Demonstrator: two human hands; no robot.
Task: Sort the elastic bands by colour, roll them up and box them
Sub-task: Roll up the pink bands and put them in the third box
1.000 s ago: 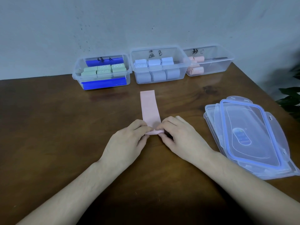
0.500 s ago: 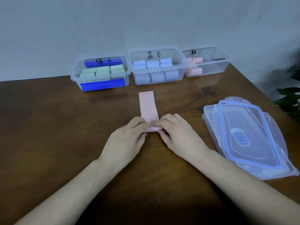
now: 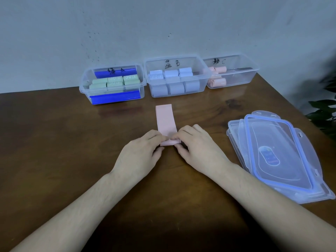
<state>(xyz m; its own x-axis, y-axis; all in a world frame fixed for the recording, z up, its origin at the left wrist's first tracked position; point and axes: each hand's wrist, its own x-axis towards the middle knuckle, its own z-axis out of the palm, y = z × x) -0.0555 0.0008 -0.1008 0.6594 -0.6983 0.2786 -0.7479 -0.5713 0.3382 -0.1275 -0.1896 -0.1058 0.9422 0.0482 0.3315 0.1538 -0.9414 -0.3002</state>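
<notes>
Two of your fingertips from each side cover the rolled near end of the pink band, so you cannot see how tight the roll is. Your left hand pinches that end on its left, your right hand pinches it on its right, fingers curled round the roll. Beyond the roll, the band lies flat and pale on the table, pointing at the boxes behind it. Behind and left of the band, the box marked A holds green rolls and blue strips. Directly behind it, the box marked B holds pale blue rolls. Right of that, the box marked C holds a few pink rolls, blurred through the plastic. Right of the band, clear lids lie stacked; their count is unclear.
</notes>
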